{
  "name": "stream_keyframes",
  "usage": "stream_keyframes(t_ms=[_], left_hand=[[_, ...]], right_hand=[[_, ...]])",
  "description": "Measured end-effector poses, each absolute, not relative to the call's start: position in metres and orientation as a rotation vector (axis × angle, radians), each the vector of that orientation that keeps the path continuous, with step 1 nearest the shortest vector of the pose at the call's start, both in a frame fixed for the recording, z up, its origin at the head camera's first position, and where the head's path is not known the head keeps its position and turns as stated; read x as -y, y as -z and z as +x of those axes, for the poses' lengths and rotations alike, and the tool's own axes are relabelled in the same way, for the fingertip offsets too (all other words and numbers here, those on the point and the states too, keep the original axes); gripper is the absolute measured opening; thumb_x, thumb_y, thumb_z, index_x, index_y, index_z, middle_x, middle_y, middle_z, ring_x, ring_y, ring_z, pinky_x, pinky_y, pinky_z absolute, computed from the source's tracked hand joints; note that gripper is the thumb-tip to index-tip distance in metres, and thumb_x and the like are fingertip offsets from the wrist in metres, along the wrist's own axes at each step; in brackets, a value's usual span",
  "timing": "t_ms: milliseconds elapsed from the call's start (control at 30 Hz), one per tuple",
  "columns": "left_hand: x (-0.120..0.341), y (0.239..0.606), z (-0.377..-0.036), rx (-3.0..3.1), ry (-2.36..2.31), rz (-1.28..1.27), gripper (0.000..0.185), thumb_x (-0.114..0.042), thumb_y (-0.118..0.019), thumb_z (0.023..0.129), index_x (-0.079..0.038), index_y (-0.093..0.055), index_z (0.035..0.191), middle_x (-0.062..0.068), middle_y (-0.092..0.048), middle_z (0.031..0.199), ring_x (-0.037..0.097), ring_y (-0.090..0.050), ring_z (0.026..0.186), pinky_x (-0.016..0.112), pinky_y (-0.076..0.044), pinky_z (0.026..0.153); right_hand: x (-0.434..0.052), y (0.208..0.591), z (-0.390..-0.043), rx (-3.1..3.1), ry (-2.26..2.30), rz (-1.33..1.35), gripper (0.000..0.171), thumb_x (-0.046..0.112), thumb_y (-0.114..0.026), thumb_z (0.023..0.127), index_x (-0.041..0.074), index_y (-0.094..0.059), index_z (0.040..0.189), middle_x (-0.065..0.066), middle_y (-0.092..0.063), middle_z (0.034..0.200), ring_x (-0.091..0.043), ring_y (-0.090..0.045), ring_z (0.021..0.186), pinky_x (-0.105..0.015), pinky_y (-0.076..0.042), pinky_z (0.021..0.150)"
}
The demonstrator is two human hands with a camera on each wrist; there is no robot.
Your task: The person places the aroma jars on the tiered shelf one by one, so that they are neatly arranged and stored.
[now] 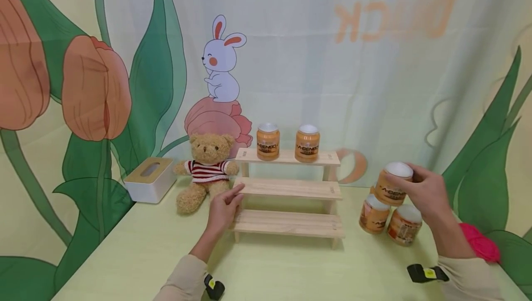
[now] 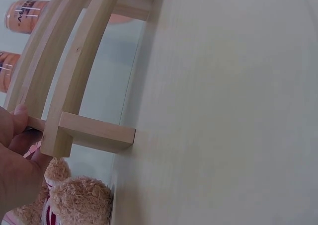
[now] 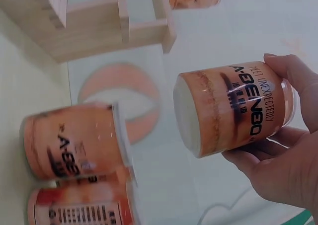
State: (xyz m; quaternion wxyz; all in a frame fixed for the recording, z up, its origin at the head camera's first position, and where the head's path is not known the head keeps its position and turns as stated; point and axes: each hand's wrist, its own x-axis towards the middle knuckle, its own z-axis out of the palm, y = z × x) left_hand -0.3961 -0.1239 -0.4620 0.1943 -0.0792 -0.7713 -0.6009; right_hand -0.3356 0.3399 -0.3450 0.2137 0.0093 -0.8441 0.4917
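Note:
A three-step wooden shelf stands mid-table. Two orange jars with white lids sit on its top step. My right hand grips a third orange jar lifted just above two more jars on the table at the right. My left hand rests with straight fingers against the shelf's left end at the middle step; the left wrist view shows the fingers touching the wooden frame.
A teddy bear in a striped shirt sits left of the shelf, beside a white tissue box with a wooden lid. A pink yarn ball lies at the right table edge. A printed curtain hangs behind.

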Motion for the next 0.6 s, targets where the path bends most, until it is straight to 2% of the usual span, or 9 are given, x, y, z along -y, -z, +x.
stream_keyframes(t_ms=[200, 467, 600], left_hand=[[0.124, 0.462, -0.396, 2.165, 1.680, -0.225, 0.029, -0.009, -0.067, 0.096, -0.010, -0.072, 0.125, 0.005, -0.070, 0.085, 0.007, -0.048, 0.055, 0.020, -0.039, 0.051], [0.125, 0.463, -0.397, 2.169, 1.683, -0.218, 0.029, -0.009, -0.067, 0.096, -0.011, -0.073, 0.125, 0.005, -0.069, 0.083, 0.007, -0.048, 0.054, 0.020, -0.038, 0.051], [0.125, 0.463, -0.398, 2.168, 1.695, -0.219, 0.030, -0.009, -0.067, 0.097, -0.011, -0.072, 0.125, 0.005, -0.068, 0.083, 0.006, -0.048, 0.054, 0.020, -0.038, 0.051]], right_hand=[[-0.316, 0.341, -0.334, 2.365, -1.409, 0.133, 0.065, 0.037, -0.076, 0.090, -0.002, -0.057, 0.139, 0.013, -0.063, 0.106, -0.001, -0.059, 0.095, -0.020, -0.050, 0.075], [-0.288, 0.343, -0.334, 2.396, -1.473, 0.190, 0.066, 0.039, -0.076, 0.090, 0.001, -0.056, 0.140, -0.012, -0.063, 0.122, -0.005, -0.061, 0.097, -0.024, -0.052, 0.077], [-0.273, 0.344, -0.334, 2.382, -1.501, 0.227, 0.066, 0.038, -0.077, 0.089, 0.001, -0.057, 0.140, -0.016, -0.064, 0.123, -0.007, -0.061, 0.097, -0.024, -0.052, 0.077]])
